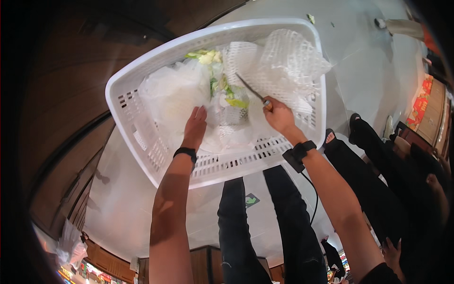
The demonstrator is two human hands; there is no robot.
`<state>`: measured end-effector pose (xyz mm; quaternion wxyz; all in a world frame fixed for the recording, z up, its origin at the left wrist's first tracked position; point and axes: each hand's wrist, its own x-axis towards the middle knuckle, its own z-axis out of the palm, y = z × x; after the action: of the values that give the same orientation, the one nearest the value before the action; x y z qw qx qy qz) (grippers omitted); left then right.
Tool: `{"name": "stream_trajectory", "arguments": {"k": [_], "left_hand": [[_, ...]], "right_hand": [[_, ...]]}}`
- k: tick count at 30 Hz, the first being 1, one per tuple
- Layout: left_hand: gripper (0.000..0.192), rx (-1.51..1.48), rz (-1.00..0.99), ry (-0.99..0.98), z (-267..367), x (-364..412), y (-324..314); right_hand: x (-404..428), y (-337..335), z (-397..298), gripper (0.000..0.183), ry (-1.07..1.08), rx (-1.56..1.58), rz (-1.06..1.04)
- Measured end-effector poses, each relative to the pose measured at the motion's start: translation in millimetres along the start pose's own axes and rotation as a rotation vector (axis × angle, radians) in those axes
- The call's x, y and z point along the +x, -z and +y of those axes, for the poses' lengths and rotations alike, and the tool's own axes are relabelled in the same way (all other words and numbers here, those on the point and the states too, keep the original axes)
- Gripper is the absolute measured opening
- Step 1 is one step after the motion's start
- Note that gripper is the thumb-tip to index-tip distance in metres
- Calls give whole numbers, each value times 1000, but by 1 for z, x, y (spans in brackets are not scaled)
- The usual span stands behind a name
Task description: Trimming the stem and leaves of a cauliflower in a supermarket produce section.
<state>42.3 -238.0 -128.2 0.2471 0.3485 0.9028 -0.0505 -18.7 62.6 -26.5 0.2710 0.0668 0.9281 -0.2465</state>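
Observation:
In front of me is a large white plastic basket [212, 31] with slotted walls. My right hand [282, 115] grips a knife [251, 87] by its wooden handle, the narrow blade pointing up and left over the basket's contents. My left hand [196, 124] rests against clear plastic bags [173, 88] on the basket's left side, fingers extended and close together. White foam netting [291, 53] fills the upper right. Between the wrappings lie green leaf trimmings [237, 103], and a pale yellow-green vegetable piece [209, 56] sits near the far wall.
Dark wooden cabinets [60, 71] run along the left. Several people in dark trousers [354, 170] stand close at right. Another person's leg [404, 29] shows at upper right. A leaf scrap [311, 18] lies on the grey floor [354, 53] beyond the basket.

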Motion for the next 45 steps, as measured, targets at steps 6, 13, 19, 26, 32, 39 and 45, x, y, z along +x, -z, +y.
{"name": "stream_trajectory", "arguments": {"k": [6, 13, 19, 26, 32, 39, 45], "left_hand": [[20, -338, -15, 78, -29, -35, 41], [21, 144, -141, 397, -97, -96, 168], [18, -277, 216, 183, -42, -62, 130], [48, -587, 257, 862, -56, -4, 43], [13, -489, 429, 375, -85, 37, 56], [26, -116, -36, -104, -52, 90, 70], [33, 660, -361, -19, -21, 76, 62]], "right_hand": [[-14, 18, 4, 24, -36, 40, -138], [-34, 7, -8, 27, -49, 37, -249], [-27, -23, -41, 25, -9, 114, -199], [5, -24, -20, 27, -126, 364, -19], [0, -20, -13, 26, -134, 445, -74], [-6, -13, -9, 26, -145, 566, -65], [-24, -4, 4, 18, -113, 541, -102]]}}
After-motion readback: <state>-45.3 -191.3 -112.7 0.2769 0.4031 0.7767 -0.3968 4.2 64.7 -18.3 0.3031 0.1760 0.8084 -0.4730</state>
